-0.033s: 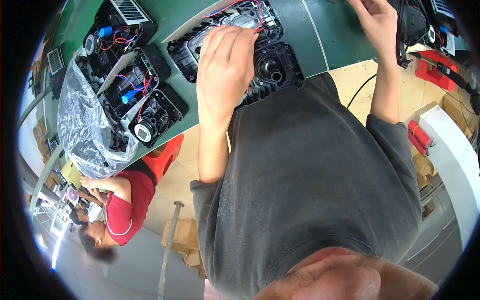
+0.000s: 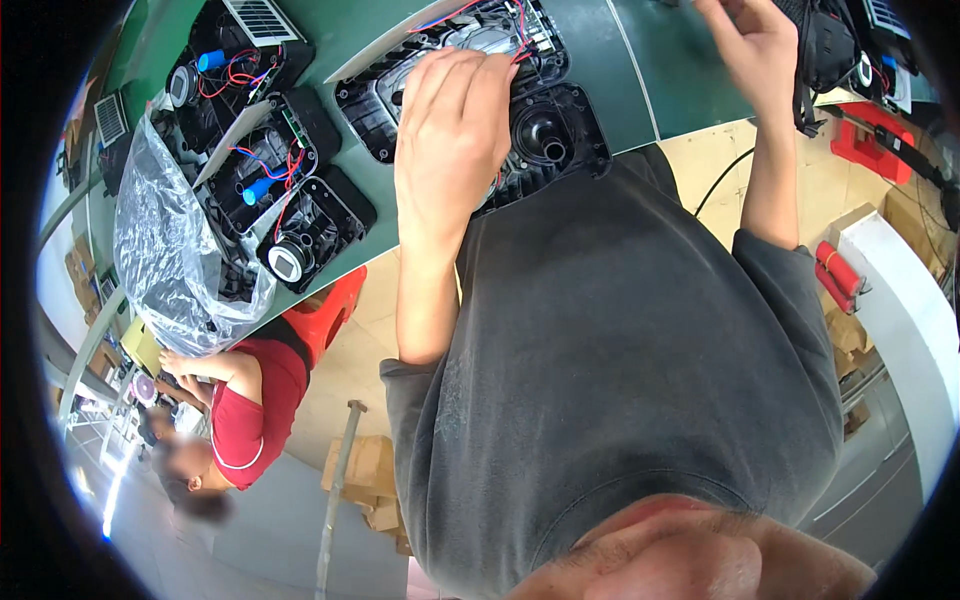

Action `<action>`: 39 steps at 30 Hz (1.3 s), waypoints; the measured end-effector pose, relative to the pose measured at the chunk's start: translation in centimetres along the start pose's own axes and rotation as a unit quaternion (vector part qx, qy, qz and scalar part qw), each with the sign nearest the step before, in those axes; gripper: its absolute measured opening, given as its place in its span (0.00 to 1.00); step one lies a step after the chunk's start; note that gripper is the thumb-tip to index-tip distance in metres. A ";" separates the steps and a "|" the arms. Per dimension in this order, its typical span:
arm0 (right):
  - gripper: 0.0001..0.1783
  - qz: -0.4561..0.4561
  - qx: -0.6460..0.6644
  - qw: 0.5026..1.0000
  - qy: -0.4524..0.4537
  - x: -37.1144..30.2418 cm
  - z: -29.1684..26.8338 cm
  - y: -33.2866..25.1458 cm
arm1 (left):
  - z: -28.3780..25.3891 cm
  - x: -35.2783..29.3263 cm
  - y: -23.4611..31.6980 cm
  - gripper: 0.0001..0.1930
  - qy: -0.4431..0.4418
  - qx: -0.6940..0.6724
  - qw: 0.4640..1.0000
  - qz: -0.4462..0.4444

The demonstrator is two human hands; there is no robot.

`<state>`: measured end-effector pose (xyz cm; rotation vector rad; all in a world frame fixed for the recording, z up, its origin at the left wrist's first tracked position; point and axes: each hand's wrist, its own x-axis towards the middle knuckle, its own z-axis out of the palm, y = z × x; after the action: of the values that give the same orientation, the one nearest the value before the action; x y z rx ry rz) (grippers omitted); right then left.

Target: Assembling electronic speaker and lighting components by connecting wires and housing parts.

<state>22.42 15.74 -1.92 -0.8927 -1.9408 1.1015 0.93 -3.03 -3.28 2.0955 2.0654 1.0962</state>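
A black plastic housing (image 2: pixel 375 125) lies with its inside up on the green table, a round black cone part (image 2: pixel 545 135) at its near end. My left hand (image 2: pixel 450 140) bends over the middle of it, fingers closed at the red wires (image 2: pixel 522 52) beside a small circuit board (image 2: pixel 543 40). The thumb and what lies under the palm are hidden. Further right, my right hand (image 2: pixel 762 55) is raised at the top edge of the picture with its fingers curled. Its fingertips are cut off there, so what they hold cannot be made out.
On the left, more open black housings (image 2: pixel 320 225) with blue cylinders (image 2: pixel 258 190) and wires lie by a clear plastic bag (image 2: pixel 165 250). A black bag (image 2: pixel 825 50) sits at the far right. A person in a red shirt (image 2: pixel 255 415) works at lower left, near a red stool (image 2: pixel 340 310).
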 end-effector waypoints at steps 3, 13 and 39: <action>0.10 -0.113 -0.094 0.973 -0.176 -1.1 0.9 -3.4 | 0.2 -0.3 0.3 0.10 -0.008 0.032 0.999 0.001; 0.13 -0.371 -0.067 0.913 -0.154 0.1 7.2 -3.3 | 0.5 -0.6 0.4 0.12 -0.036 -0.010 0.998 -0.049; 0.07 -0.129 -0.025 0.948 -0.291 0.2 6.5 -3.1 | 1.1 -0.7 0.0 0.08 0.053 -0.057 0.997 -0.025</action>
<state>16.25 12.16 -1.55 -0.3287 -2.4837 1.2526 1.49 -3.15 -4.47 1.9634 2.0320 1.3108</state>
